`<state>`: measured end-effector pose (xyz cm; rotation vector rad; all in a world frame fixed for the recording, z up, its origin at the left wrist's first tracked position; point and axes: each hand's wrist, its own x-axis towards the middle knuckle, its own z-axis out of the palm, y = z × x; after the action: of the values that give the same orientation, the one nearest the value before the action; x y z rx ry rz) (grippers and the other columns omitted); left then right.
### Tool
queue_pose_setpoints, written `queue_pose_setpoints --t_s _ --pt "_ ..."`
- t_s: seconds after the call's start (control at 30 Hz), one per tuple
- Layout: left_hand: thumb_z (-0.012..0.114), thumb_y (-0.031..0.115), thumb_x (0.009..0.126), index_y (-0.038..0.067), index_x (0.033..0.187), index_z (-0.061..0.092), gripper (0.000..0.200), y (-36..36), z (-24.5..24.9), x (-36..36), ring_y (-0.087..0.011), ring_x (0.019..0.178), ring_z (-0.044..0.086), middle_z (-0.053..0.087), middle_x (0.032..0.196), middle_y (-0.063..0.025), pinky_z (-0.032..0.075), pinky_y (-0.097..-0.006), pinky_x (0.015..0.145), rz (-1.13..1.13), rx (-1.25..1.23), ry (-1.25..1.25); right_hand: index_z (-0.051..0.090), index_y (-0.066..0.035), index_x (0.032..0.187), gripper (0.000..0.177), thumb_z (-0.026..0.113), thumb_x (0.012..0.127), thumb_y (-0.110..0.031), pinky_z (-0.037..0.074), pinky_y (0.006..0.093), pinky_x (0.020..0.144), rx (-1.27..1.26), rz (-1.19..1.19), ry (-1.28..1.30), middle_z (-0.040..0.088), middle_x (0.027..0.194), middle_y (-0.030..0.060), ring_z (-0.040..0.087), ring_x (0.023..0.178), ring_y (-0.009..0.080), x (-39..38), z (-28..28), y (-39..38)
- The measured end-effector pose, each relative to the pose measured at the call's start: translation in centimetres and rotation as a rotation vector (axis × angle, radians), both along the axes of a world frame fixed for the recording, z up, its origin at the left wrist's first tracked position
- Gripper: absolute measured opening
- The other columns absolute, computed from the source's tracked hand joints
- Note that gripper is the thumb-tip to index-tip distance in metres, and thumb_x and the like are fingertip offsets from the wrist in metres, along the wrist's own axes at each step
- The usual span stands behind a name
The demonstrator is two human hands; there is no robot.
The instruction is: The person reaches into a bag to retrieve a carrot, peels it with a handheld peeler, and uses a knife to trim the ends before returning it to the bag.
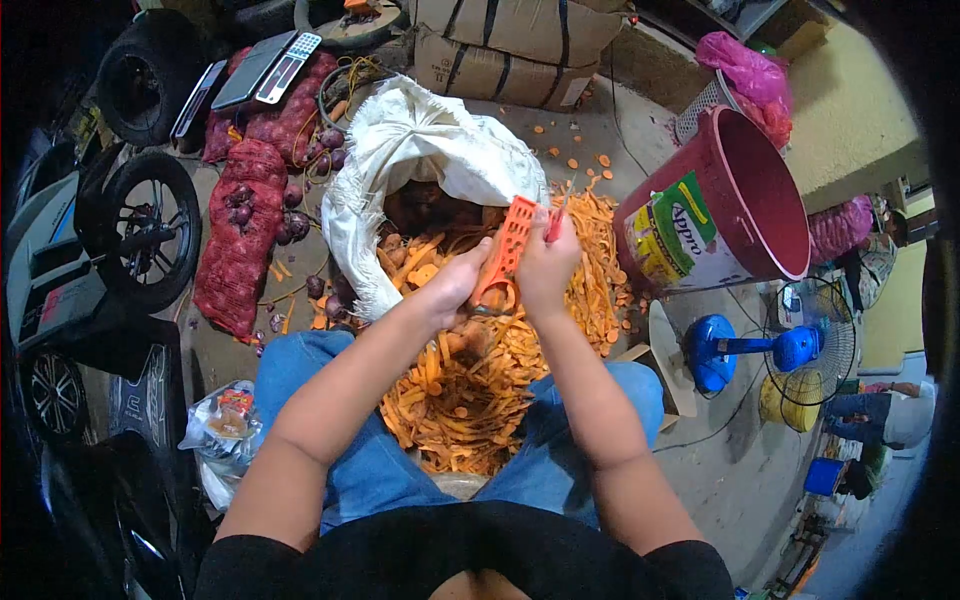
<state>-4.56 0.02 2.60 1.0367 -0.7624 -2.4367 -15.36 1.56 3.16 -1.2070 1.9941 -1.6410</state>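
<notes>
My left hand is closed around an orange plastic piece pierced with rows of holes, its lower end ring-shaped. Right beside it, my right hand grips a red-handled knife, the thin blade pointing up and away. Both hands are over a heap of orange peelings between my knees. Behind them stands a white woven sack with its mouth rolled open, brown-orange roots showing inside. More peelings pile up to the right of my hands.
To the right are a dark red bucket and a blue fan. Net bags of red onions lie at left, near a scale and a motorcycle wheel. Cardboard boxes stand at the back.
</notes>
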Motion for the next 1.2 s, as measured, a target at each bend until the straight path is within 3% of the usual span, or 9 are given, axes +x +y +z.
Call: queue_pose_setpoints --t_s 0.03,0.2,0.3,0.47,0.57,0.73,0.8,0.9,1.2 --pt "0.026 0.039 0.085 0.005 0.098 0.045 0.041 -0.4 0.5 0.6 -0.0129 0.069 0.055 0.054 0.081 -0.006 0.048 -0.0266 0.059 -0.225 -0.107 -0.168 0.048 0.0 0.071 0.021 0.045 0.08 -0.018 0.037 0.032 0.053 -0.159 -0.078 0.092 0.051 0.06 0.0124 0.046 0.054 0.0217 -1.2 -1.0 -1.4" --pt "0.031 0.041 0.084 0.005 0.099 0.045 0.042 1.9 1.7 1.2 -0.0145 0.07 0.055 0.053 0.079 -0.0063 0.047 -0.0268 0.052 -0.369 -0.044 -0.078 0.05 0.002 0.069 0.024 0.044 0.08 -0.018 0.038 0.0319 0.053 -0.07 -0.625 0.087 0.054 0.063 0.0111 0.05 0.058 0.0192 -10.0 -0.9 -2.1" --pt "0.032 0.043 0.083 0.006 0.099 0.046 0.042 1.0 1.0 1.1 -0.0142 0.068 0.054 0.053 0.08 -0.0055 0.047 -0.0273 0.051 -0.143 -0.009 -0.084 0.051 0.001 0.072 0.025 0.045 0.081 -0.021 0.038 0.028 0.052 -0.278 -0.473 -0.437 0.052 0.063 0.0041 0.048 0.058 0.0121 -9.8 -0.5 -2.3" --pt "0.03 0.042 0.083 0.008 0.099 0.046 0.04 -0.5 -2.3 0.7 -0.0136 0.065 0.054 0.054 0.078 -0.0047 0.047 -0.0275 0.05 -0.037 0.084 0.028 0.049 -0.001 0.073 0.02 0.046 0.081 -0.019 0.035 0.0242 0.051 -0.316 -0.074 -0.3 0.046 0.062 0.0009 0.042 0.056 0.0082 -2.5 1.9 -1.1" --pt "0.027 0.04 0.084 0.01 0.1 0.047 0.04 -0.5 -2.3 0.4 -0.0138 0.064 0.054 0.055 0.079 -0.0044 0.046 -0.0286 0.05 -0.022 0.188 0.186 0.048 0.0 0.074 0.019 0.046 0.081 -0.018 0.034 0.023 0.051 -0.076 -0.025 -0.142 0.043 0.059 0.0007 0.041 0.056 0.0081 -0.1 1.3 -0.4" --pt "0.023 0.04 0.085 0.009 0.104 0.044 0.042 -0.6 -2.6 0.2 -0.0147 0.065 0.054 0.055 0.084 -0.005 0.047 -0.0286 0.052 -0.022 0.143 0.182 0.05 0.0 0.076 0.023 0.044 0.083 -0.021 0.036 0.024 0.056 -0.198 -0.032 -0.155 0.048 0.064 -0.0002 0.043 0.06 0.0075 -1.7 0.4 -1.1" --pt "0.022 0.04 0.085 0.008 0.104 0.044 0.042 -0.9 -3.1 0.4 -0.0147 0.065 0.054 0.054 0.085 -0.0051 0.048 -0.0284 0.052 -0.053 0.143 0.232 0.049 -0.001 0.071 0.021 0.045 0.081 -0.019 0.036 0.0238 0.053 -0.229 -0.092 -0.536 0.046 0.06 0.0005 0.042 0.056 0.0084 -3.1 2.4 -1.1" --pt "0.022 0.038 0.086 0.007 0.103 0.043 0.042 -0.6 -2.4 0.0 -0.0149 0.064 0.054 0.054 0.084 -0.0057 0.048 -0.0282 0.052 0.01 0.119 0.219 0.05 -0.002 0.071 0.02 0.046 0.081 -0.019 0.036 0.0237 0.053 -0.17 -0.154 -0.633 0.046 0.061 -0.0004 0.042 0.056 0.0078 -3.8 2.4 -1.2" --pt "0.026 0.038 0.085 0.003 0.099 0.045 0.042 0.7 0.1 0.3 -0.0176 0.059 0.055 0.055 0.076 -0.0089 0.048 -0.0286 0.053 -0.028 0.131 0.084 0.048 0.002 0.074 0.02 0.044 0.081 -0.017 0.037 0.0287 0.056 -0.145 -0.098 -0.08 0.05 0.064 0.0067 0.045 0.06 0.0143 -2.0 -0.2 -1.3"
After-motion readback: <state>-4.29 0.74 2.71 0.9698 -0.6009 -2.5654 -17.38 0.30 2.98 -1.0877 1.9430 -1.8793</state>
